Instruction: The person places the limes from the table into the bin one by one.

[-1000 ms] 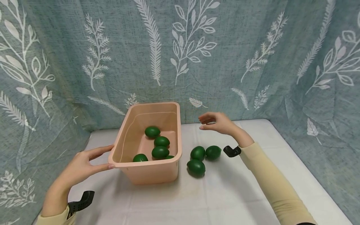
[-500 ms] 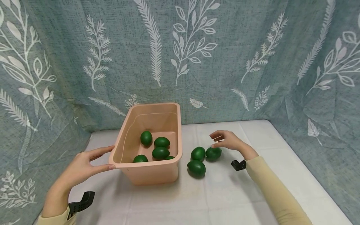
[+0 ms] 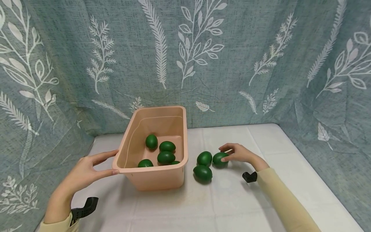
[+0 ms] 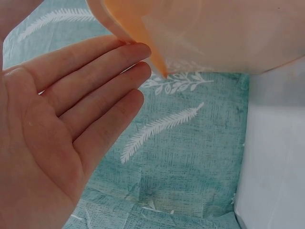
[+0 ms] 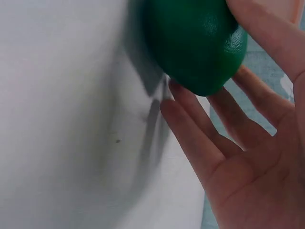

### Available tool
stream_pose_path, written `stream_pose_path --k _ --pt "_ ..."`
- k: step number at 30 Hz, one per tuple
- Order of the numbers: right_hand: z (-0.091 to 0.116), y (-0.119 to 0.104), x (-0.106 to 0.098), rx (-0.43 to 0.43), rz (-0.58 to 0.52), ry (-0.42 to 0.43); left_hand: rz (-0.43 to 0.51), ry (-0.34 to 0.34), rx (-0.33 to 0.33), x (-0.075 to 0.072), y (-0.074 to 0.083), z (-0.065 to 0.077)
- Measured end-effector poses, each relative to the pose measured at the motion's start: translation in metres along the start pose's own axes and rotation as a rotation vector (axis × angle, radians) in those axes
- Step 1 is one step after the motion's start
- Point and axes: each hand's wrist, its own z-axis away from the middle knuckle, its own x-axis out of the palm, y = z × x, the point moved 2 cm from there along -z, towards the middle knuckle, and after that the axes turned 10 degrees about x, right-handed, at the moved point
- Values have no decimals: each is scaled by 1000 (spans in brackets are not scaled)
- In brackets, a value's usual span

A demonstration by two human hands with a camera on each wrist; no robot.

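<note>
In the head view my right hand is at the rightmost lime on the table, thumb on its near side and fingers behind it. The right wrist view shows this glossy green lime between thumb and fingers. Two more limes lie just left of it, an upper one and a lower one. With fairly straight fingers, my left hand touches the left front corner of a peach plastic bin. Several limes lie inside the bin, one mostly hidden by the front rim.
A white cloth covers the table. Behind and at both sides hangs a blue-green curtain with white leaf prints. A black wrist camera mount sits on the left wrist, another mount on the right.
My right hand has come down and toward me onto the rightmost lime, and its fingers have closed around it. The back lime in the bin has turned. My left hand stays at the corner.
</note>
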Motion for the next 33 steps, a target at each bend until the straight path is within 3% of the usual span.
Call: stream_pose_path --k 7,15,33 --pt "5 2 2 -20 29 33 -4 1 5 0 -1 -1" --pt "7 0 -4 31 4 70 -10 -2 7 1 -1 -1" --pt "11 -39 -40 -17 15 96 -29 8 15 0 0 0"
